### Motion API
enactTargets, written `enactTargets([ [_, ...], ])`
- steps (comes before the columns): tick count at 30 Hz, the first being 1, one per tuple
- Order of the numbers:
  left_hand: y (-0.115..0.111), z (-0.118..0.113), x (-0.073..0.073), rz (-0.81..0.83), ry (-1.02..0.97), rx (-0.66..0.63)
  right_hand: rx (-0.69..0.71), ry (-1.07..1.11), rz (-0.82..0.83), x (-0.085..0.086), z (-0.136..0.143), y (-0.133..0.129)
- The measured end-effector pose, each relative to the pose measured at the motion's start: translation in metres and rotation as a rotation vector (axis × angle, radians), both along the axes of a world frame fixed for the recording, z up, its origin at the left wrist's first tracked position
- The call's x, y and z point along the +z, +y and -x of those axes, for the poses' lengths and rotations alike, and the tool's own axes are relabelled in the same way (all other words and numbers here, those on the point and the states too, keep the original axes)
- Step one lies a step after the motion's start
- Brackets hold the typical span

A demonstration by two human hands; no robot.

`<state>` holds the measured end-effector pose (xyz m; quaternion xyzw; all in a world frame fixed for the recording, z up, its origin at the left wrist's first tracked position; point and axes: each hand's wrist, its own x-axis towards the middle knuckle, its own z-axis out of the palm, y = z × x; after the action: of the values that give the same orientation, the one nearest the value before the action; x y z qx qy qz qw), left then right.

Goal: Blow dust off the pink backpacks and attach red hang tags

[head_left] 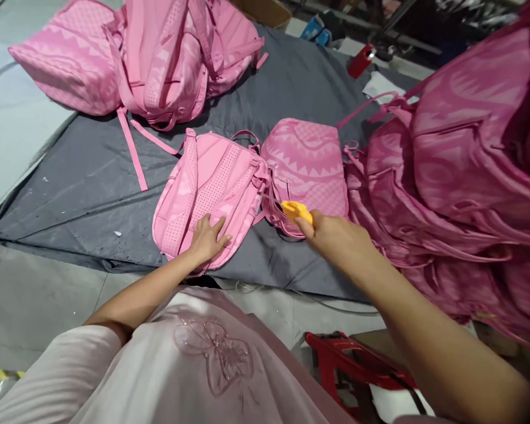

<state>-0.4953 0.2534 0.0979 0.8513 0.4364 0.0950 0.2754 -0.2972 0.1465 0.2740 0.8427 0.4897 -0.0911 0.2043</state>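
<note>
A pink backpack lies on the dark cloth with its straps and dotted back panel facing up. My left hand rests on its lower part, fingers spread. My right hand is closed round the yellow handle of a tool, whose thin metal end points left toward the backpack's right edge. Just beyond that tool lies a second pink backpack, with a pale zigzag pattern on its upper face. Whether the tool's tip touches the first backpack, I cannot tell.
Pink backpacks are heaped at the back left, and a tall pile of them stands on the right. A red can-like object is at the far edge of the dark cloth. A red stool stands below, near my right arm.
</note>
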Motion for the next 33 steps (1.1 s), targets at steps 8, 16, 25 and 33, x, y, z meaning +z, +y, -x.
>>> enactTargets([
  [8, 0.072, 0.105, 0.006, 0.849, -0.742, 0.810, -0.217, 0.194, 0.086, -0.079, 0.098, -0.086],
  [16, 0.099, 0.104, -0.005, 1.532, -0.959, 0.747, -0.392, 0.180, -0.005, -0.143, 0.174, -0.079],
  [25, 0.106, 0.100, -0.041, 1.883, -0.921, 0.491, -0.428, 0.225, -0.097, -0.177, 0.198, -0.061],
  [33, 0.115, 0.103, -0.047, 1.936, -0.762, 0.340, -0.640, 0.159, -0.187, -0.216, 0.179, -0.058],
])
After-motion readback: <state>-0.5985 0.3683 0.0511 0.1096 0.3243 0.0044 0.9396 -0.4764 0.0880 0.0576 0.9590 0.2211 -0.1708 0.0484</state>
